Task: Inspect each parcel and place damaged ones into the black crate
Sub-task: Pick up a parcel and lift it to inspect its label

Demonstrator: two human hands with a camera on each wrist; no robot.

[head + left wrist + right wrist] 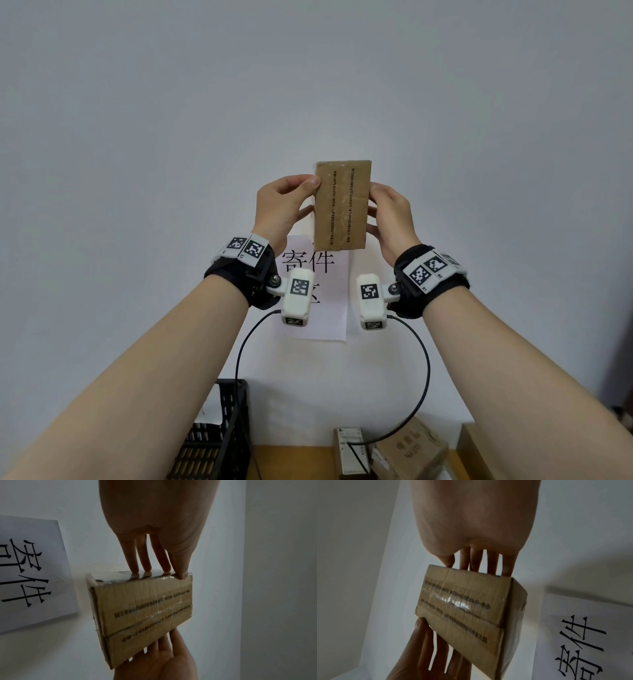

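I hold a small brown cardboard parcel [342, 205] upright in front of the wall, its taped face with printed lines toward me. My left hand [305, 195] grips its left side, thumb on the front edge and fingers behind. My right hand [373, 205] grips the right side the same way. In the left wrist view my left hand [154, 547] touches the parcel [144, 609] with its fingertips, and the right hand [159, 660] holds the opposite side. The right wrist view shows the parcel [467, 609] between my right hand [471, 540] and left hand [428, 649]. The black crate [219, 442] stands low on the left.
Other cardboard parcels [411, 448] lie on the wooden table [291, 462] at the bottom right. A white paper sign [315, 308] with black characters hangs on the wall behind the hands. Black cables loop down from both wrist cameras.
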